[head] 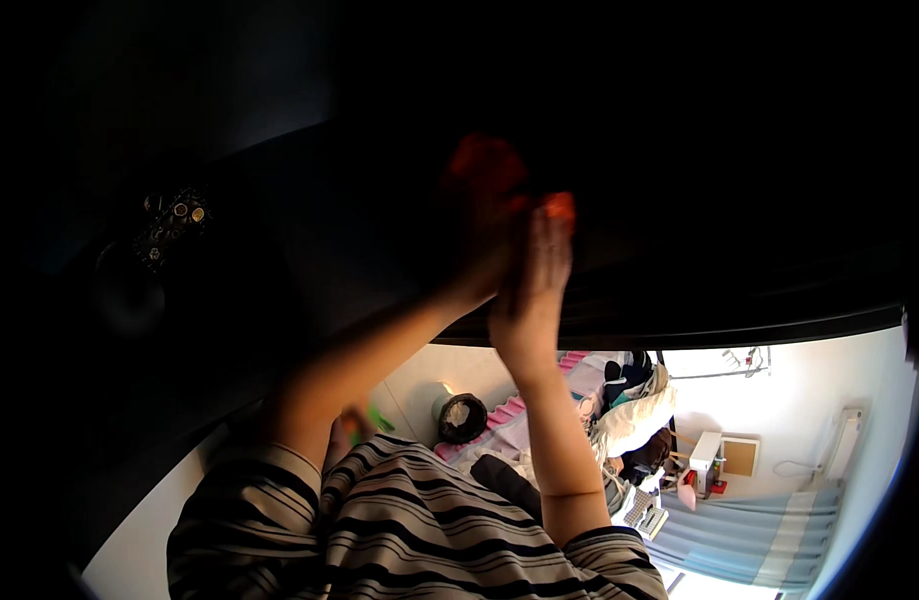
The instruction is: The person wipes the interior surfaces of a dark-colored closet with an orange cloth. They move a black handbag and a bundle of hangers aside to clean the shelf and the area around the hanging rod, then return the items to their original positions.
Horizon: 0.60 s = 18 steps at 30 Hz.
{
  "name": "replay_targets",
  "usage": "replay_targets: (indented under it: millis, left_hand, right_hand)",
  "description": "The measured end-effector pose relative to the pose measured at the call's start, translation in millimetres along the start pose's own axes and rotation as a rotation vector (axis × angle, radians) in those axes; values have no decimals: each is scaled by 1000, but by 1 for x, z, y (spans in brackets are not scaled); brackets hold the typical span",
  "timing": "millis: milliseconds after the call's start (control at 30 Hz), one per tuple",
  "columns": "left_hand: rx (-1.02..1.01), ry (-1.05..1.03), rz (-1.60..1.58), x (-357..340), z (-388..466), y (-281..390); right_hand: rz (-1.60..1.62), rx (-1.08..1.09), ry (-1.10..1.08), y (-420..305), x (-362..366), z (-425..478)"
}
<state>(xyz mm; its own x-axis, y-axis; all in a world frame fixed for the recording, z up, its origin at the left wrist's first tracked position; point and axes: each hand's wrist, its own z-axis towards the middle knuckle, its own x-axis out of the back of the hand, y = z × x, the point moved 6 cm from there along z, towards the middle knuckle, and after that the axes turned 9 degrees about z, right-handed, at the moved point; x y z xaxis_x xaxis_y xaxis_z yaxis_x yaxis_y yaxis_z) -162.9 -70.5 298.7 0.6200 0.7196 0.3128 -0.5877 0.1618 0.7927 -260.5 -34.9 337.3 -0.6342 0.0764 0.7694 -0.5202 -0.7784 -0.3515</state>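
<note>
Both my arms reach up into a dark, black-walled space whose lower edge (609, 337) crosses the view. My right hand (538, 277) is partly lit, its fingers straight and close together. At its fingertips shows a bright red-orange item (560, 208), too dark around to name, and the fingers appear to press on it. My left hand (493, 240) is mostly lost in shadow beside the right one. A dim red patch (489, 163) lies just beyond it; I cannot tell whether it belongs to the same item.
Left in the dark is a black studded item (175, 221) with gold-coloured fittings. Behind me a black-rimmed bin (462, 418) stands on the pale floor, beside a bed with pink frilled bedding (508, 412) and heaped clothes (639, 416). Blue-grey curtains (759, 532) hang farther off.
</note>
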Motion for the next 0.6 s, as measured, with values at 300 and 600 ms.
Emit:
replay_targets:
  millis: [300, 600]
  left_hand:
    - [-417, 87, -168, 1, 63, 91]
    - [47, -9, -304, -41, 23, -39]
  right_hand:
    - [-149, 176, 255, -30, 72, 49]
    - [-94, 89, -44, 5, -27, 26]
